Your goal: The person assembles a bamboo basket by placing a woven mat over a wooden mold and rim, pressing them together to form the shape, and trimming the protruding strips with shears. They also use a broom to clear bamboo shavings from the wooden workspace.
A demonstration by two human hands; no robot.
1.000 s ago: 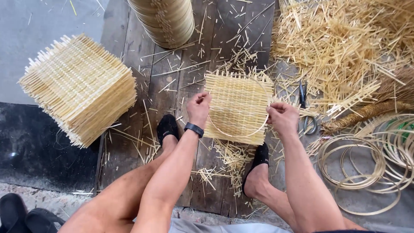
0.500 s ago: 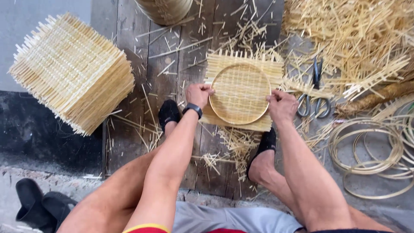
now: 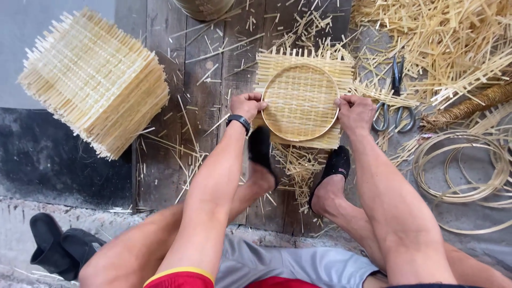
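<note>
You're sitting low over a floor of dark weathered wooden planks (image 3: 205,101), w/ a grey concrete strip (image 3: 58,160) to the left & nearest you. Bamboo offcuts are scattered everywhere. Near your left knee lies a black shoe (image 3: 58,245). Your two black-slippered feet (image 3: 298,160) rest on the planks just below the work.

Around you: at left a tall stack of square pale woven bamboo mats (image 3: 96,80), well apart from your hands. At right, thin coiled bamboo hoops (image 3: 464,165) on the floor; grey metal scissors (image 3: 394,101) just beside your right hand (image 3: 356,113); behind them a big heap of loose bamboo strips (image 3: 442,37). A woven cylinder's base (image 3: 205,7) shows at the top edge.

Between your hands lies the square woven bamboo mat w/ a round bamboo hoop on top (image 3: 301,101), flat on the planks. Left hand (image 3: 248,104), black wristband, fingers curled, pinches the hoop's left rim; right hand grips its right rim, fingers closed.
</note>
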